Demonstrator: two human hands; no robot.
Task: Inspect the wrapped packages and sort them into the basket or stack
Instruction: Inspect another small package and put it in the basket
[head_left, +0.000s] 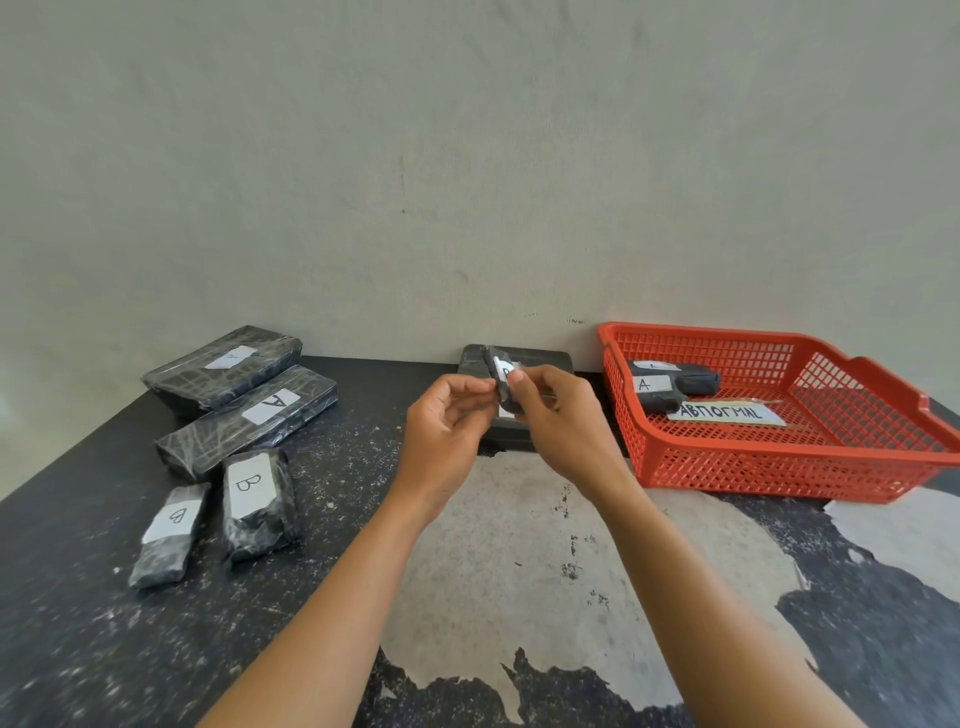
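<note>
The small wrapped package (503, 395), black with a white label, is held up in the air between both hands, above the far middle of the surface (104, 597). It stands nearly upright. The left hand (444, 423) pinches its left edge with curled fingers, and the right hand (563, 421) grips its right side with thumb and fingers, which cover a part of the label. Directly behind the hands a flat black package (545, 357) lies against the wall (467, 156). At the right stands a red basket (779, 470). Inside it lie two dark packages, one (657, 392) marked A and one (696, 376) behind it, and also a paper sign (727, 414) with handwritten letters. At the left side of the surface lie two long packages (223, 366) (249, 421) with the label A, close together. Nearer to the person lie two shorter ones (260, 501) (169, 535) with the label B.
</note>
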